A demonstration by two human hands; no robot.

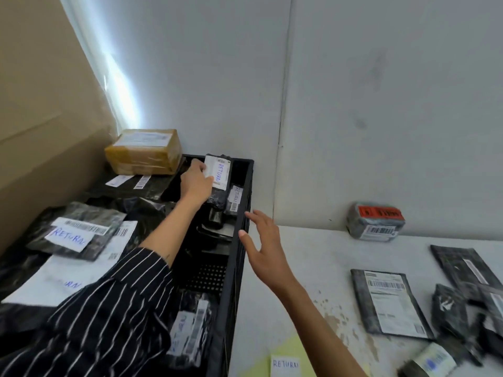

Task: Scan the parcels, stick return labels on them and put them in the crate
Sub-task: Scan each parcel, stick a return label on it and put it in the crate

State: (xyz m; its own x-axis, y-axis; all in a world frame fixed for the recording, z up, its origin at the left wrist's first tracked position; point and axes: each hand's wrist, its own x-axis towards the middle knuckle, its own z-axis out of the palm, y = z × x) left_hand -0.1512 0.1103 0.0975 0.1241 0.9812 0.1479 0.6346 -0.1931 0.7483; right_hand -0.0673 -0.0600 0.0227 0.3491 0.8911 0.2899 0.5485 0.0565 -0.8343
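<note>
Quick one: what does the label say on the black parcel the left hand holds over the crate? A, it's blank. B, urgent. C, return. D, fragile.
C: the white label on the black parcel held by the left hand over the crate reads RETURN in blue.

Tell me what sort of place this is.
Probably a parcel returns station in a warehouse or back room: a black crate holding mailers marked RETURN, barcoded parcels waiting on a white table, and a taped cardboard box.
</note>
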